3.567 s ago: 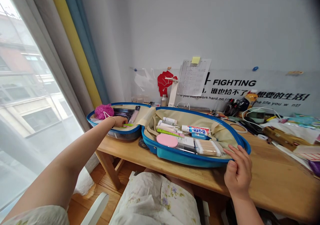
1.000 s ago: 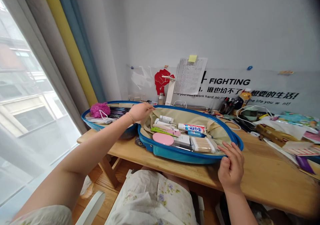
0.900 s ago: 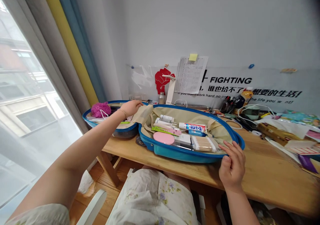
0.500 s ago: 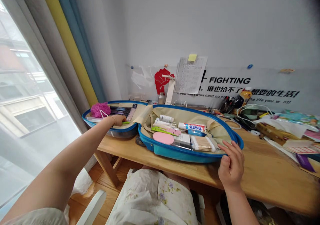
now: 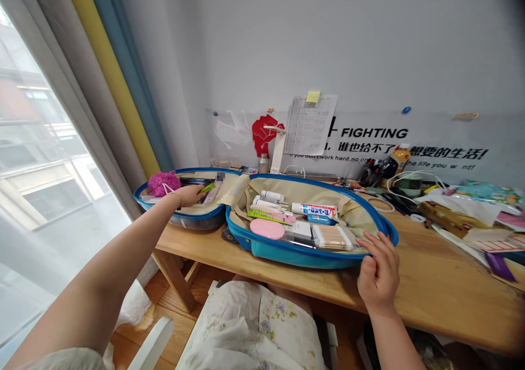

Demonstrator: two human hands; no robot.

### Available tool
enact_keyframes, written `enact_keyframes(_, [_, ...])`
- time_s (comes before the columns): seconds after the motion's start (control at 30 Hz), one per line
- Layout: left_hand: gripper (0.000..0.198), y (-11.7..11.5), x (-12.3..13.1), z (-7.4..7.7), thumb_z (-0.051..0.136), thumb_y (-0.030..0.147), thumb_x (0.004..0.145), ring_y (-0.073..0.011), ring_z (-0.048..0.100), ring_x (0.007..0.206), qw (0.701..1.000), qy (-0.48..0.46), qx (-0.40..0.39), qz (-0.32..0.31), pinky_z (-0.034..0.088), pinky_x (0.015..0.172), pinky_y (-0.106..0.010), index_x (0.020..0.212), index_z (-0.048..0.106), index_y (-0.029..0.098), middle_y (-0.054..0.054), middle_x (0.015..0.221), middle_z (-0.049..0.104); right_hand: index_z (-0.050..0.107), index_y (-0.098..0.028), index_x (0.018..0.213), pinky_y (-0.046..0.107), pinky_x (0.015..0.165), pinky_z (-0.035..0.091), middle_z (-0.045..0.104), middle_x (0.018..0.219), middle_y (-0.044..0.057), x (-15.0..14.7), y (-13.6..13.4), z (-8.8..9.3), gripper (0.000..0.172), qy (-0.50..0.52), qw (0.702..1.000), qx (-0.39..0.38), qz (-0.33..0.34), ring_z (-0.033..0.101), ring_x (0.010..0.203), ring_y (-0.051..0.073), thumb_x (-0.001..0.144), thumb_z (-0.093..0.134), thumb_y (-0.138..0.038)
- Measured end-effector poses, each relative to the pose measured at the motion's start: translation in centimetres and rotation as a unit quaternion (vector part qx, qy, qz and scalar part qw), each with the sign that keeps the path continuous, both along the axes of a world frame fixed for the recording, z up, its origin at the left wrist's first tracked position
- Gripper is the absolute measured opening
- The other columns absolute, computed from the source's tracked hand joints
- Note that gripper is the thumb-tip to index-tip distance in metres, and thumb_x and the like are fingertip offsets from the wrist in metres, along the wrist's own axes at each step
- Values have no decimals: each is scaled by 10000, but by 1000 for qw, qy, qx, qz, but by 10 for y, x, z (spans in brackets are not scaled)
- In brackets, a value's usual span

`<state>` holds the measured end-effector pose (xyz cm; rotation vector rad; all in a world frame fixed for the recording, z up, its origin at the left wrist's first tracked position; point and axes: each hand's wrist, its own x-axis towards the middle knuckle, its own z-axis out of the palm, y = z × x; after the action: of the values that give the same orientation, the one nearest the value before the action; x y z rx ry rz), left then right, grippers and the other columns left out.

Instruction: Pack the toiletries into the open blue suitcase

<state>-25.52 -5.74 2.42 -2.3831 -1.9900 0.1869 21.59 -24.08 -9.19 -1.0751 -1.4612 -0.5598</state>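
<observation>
An open blue suitcase (image 5: pixel 287 252) lies on a wooden desk (image 5: pixel 443 299), both halves lined in beige. My left hand (image 5: pixel 189 195) reaches into the left half (image 5: pixel 192 221) and pinches a small green item (image 5: pixel 208 188), lifted off the lining beside dark packets and a pink bath pouf (image 5: pixel 162 183). My right hand (image 5: pixel 379 274) rests on the near right rim of the right half, thumb and fingers curled over the edge. That half holds tubes, a toothpaste (image 5: pixel 315 210), a pink oval case (image 5: pixel 267 229) and a box of cotton swabs (image 5: pixel 332 237).
The right of the desk is cluttered with cables, pens, a bottle (image 5: pixel 397 159), bags and papers. A wall board with the word FIGHTING (image 5: pixel 375 133) and a pinned sheet (image 5: pixel 309 125) stands behind. Curtains and a window fill the left. My lap in floral cloth (image 5: pixel 254 326) is below.
My left hand went to the flap between the halves, came back into the left half, and now has the green item lifted. My right hand has stayed on the rim.
</observation>
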Motion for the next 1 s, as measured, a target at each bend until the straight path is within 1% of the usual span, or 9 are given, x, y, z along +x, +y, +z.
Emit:
enact_keyframes(0.07, [484, -5, 8, 14, 232, 386, 960, -255, 652, 1011, 999, -20, 50, 1, 489, 865, -327, 1262, 535, 160, -123, 1153, 685, 646, -173, 1050, 541, 1046, 398, 653, 1139, 134, 0, 0, 0, 326, -5, 1000, 2, 1, 503, 1270, 289, 961, 368, -318])
enact_keyframes(0.13, [511, -11, 24, 27, 163, 391, 983, -251, 633, 1066, 995, -43, 91, -19, 480, 884, -323, 1317, 488, 180, -106, 1208, 661, 646, -167, 1057, 548, 1050, 395, 653, 1145, 140, 0, 0, -1, 325, -8, 1000, 6, 2, 503, 1274, 292, 960, 367, -301])
enact_keyframes(0.23, [490, -21, 65, 37, 188, 411, 999, -222, 572, 1178, 985, -73, 122, -94, 433, 969, -293, 1364, 458, 227, -58, 1321, 601, 649, -165, 1053, 556, 1049, 395, 656, 1140, 141, 0, 0, -1, 326, -5, 1000, 7, 1, 509, 1271, 299, 957, 369, -303])
enact_keyframes(0.3, [465, -26, 97, 36, 254, 406, 998, -212, 558, 1194, 972, -79, 113, -189, 407, 1001, -288, 1372, 472, 237, -53, 1331, 589, 650, -167, 1055, 558, 1049, 395, 658, 1138, 140, 0, 0, 0, 328, -5, 1000, 6, -1, 512, 1268, 301, 957, 369, -305])
enact_keyframes(0.4, [451, -31, 139, 25, 309, 374, 996, -222, 586, 1144, 945, -52, 68, -316, 413, 988, -311, 1369, 502, 212, -91, 1273, 611, 647, -167, 1071, 555, 1051, 392, 651, 1155, 142, 0, 0, 0, 322, -10, 1000, 7, 3, 504, 1275, 301, 956, 373, -291])
enact_keyframes(0.53, [440, -31, 173, 6, 335, 348, 990, -245, 618, 1084, 935, -10, 20, -353, 440, 923, -328, 1347, 530, 182, -128, 1234, 621, 645, -168, 1078, 554, 1056, 385, 646, 1161, 140, 0, 0, 0, 315, -11, 1000, 7, 8, 496, 1282, 300, 956, 377, -279])
enact_keyframes(0.67, [407, -27, 186, -8, 376, 341, 983, -234, 619, 1078, 928, -2, 10, -372, 437, 923, -312, 1325, 548, 204, -117, 1202, 631, 653, -174, 1061, 557, 1051, 388, 650, 1145, 130, 1, 0, 0, 323, -3, 1000, 5, 13, 499, 1272, 299, 960, 376, -305])
enact_keyframes(0.83, [422, -28, 185, -13, 515, 333, 919, -252, 586, 1141, 925, -8, 9, -380, 417, 978, -326, 1319, 549, 203, -127, 1255, 592, 652, -175, 1069, 554, 1042, 396, 656, 1136, 130, 0, 0, 1, 327, -7, 1000, 7, 6, 504, 1268, 304, 959, 371, -303])
enact_keyframes(1.0, [415, -39, 179, -14, 384, 324, 974, -241, 564, 1180, 927, -27, 12, -373, 413, 989, -323, 1335, 540, 191, -125, 1314, 571, 650, -170, 1074, 562, 1044, 396, 655, 1142, 137, 0, 0, 2, 321, -12, 1000, 17, 8, 508, 1269, 308, 957, 374, -285])
